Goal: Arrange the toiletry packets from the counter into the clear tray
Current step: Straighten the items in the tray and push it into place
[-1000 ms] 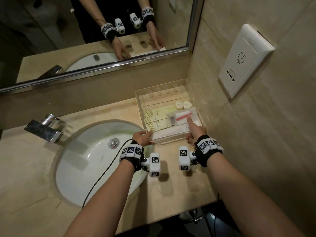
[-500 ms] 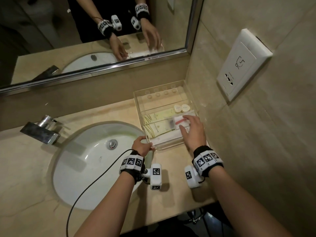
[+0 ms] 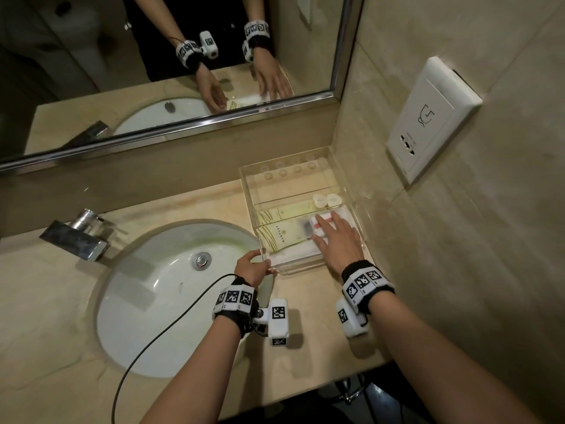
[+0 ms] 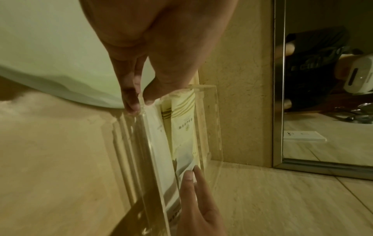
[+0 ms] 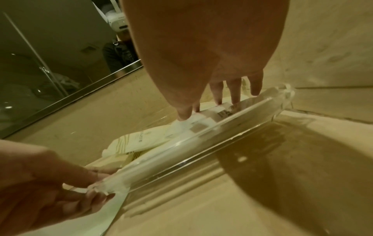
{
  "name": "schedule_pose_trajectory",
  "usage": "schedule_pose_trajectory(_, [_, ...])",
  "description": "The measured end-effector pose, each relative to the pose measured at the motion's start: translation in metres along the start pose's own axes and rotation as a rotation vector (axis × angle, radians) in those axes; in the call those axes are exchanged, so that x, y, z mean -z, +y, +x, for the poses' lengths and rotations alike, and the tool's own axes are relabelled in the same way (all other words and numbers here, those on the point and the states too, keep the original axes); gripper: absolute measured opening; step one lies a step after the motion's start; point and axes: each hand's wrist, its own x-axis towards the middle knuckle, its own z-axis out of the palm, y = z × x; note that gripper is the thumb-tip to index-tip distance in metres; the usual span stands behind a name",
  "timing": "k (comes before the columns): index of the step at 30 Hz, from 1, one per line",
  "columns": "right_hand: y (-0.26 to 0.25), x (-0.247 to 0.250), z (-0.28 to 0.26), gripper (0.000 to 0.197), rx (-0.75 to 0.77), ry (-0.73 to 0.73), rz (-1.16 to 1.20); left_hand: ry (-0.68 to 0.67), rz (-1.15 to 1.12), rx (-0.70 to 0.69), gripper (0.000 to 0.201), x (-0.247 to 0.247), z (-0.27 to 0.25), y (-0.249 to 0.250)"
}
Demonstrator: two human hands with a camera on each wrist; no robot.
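Note:
The clear tray [image 3: 248, 191] stands in the counter's back right corner. Inside lie cream striped packets [image 3: 279, 232], a long white packet [image 3: 293, 256], a white-and-red packet [image 3: 321, 222] and two small round caps [image 3: 325, 199]. My left hand [image 3: 264, 261] pinches the tray's front left corner [image 4: 141, 110] between thumb and fingers. Reaching into the tray, my right hand [image 3: 328, 228] lies flat with straight, spread fingers [image 5: 218, 95] pressing on the white packet [image 5: 203, 121]. The cream packet [image 5: 137, 142] lies to its left, and the palm hides part of the packets.
A white sink basin [image 3: 171, 295] with a chrome faucet [image 3: 79, 237] fills the counter left of the tray. The tiled wall with a white socket plate [image 3: 434, 117] runs close along the tray's right side. A mirror [image 3: 91, 96] hangs behind, and a black cable [image 3: 171, 307] trails from my left wrist.
My right hand went from one finger on the white-and-red packet to a flat, spread hand over the packets. The left hand kept its pinch on the tray corner.

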Motion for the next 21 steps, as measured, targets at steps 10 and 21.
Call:
schedule_pose_trajectory(10, [0.000,-0.002,-0.004,0.053,0.054,-0.004,-0.001,-0.047,-0.109,0.023,0.040,0.005,0.006,0.015])
schedule_pose_trajectory(21, [-0.022,-0.011,-0.006,0.048,0.202,0.091,0.005,0.078,0.125,0.032,0.052,-0.003,0.011,0.030])
